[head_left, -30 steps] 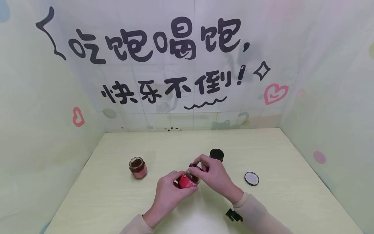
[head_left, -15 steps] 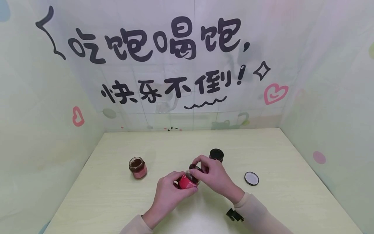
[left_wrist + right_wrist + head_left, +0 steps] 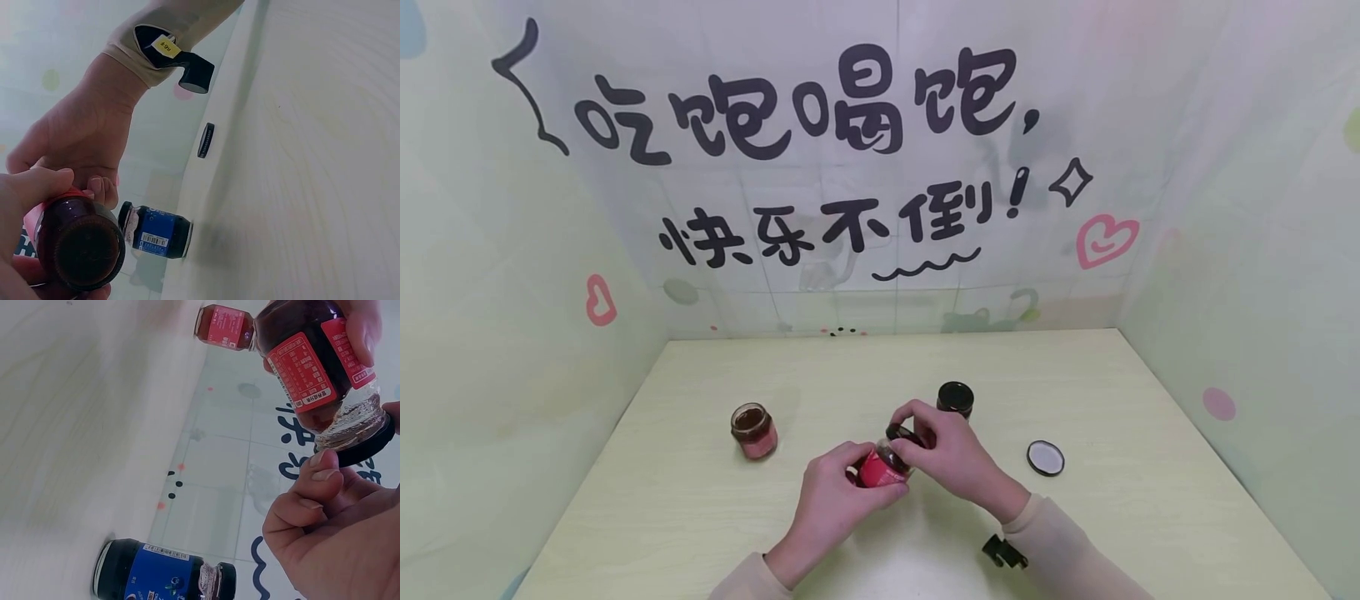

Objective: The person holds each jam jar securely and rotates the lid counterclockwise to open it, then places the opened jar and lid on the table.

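Observation:
My left hand (image 3: 841, 485) grips a glass jam jar (image 3: 880, 471) with a red label, held tilted above the table. In the right wrist view its dark contents (image 3: 312, 319) show through the glass, and the part near the mouth is clear. My right hand (image 3: 953, 454) pinches a black lid (image 3: 367, 445) by its edge, right at the jar's mouth. From the left wrist side the round jar bottom (image 3: 87, 253) faces the camera. Just beyond my right hand stands a lidded dark jar (image 3: 956, 398), whose blue label (image 3: 159, 575) shows in the right wrist view.
An uncovered jar (image 3: 755, 431) with a pinkish-red label and brown contents stands on the left of the table (image 3: 685, 517). A loose lid (image 3: 1046, 457) lies white side up on the right. Patterned cloth walls (image 3: 895, 308) enclose the back and sides.
My right hand has shifted very slightly to the right, and the lid it pinches has changed its tilt a little at the jar's mouth. The left hand keeps its grip almost unmoved.

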Demonstrator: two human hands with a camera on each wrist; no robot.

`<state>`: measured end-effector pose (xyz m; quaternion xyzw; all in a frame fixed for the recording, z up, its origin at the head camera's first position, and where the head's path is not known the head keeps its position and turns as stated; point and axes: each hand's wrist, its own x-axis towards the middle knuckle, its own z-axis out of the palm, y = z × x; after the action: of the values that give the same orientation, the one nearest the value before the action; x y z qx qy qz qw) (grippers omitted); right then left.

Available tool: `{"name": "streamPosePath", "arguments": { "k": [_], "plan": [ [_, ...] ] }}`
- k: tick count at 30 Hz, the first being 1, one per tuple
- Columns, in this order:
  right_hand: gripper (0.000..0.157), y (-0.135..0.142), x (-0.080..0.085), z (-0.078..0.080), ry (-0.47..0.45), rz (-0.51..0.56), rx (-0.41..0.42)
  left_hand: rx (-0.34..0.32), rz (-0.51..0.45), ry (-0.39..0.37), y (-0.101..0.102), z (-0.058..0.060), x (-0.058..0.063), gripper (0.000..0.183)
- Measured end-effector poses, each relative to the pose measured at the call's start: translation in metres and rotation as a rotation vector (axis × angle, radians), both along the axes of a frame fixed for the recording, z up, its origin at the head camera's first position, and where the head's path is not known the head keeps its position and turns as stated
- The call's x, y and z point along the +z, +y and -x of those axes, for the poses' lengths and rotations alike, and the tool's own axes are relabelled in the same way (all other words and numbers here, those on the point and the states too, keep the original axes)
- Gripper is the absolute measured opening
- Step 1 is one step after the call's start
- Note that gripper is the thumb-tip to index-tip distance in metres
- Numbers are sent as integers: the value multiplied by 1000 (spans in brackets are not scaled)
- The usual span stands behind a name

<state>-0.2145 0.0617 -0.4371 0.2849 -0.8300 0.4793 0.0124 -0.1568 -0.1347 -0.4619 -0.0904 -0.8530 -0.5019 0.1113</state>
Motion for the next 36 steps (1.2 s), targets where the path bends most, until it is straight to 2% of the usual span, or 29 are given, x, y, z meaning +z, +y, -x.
{"name": "streamPosePath", "arguments": {
  "k": [10,20,30,36],
  "plan": [
    [25,2,-2,1,8,-20,32,-3,-3,-20,-1,-1,-1,39],
    [25,-1,0,-1,24,-37,25,-6,-19,-36,-3,-2,0,41],
    [24,2,6,-6,187,-160,-43,-24,-42,-61,-4,-4,3,44],
    [27,3,10,-8,206,-152,-87,-9,-22,-48,-3,-4,4,47]
  ]
}}
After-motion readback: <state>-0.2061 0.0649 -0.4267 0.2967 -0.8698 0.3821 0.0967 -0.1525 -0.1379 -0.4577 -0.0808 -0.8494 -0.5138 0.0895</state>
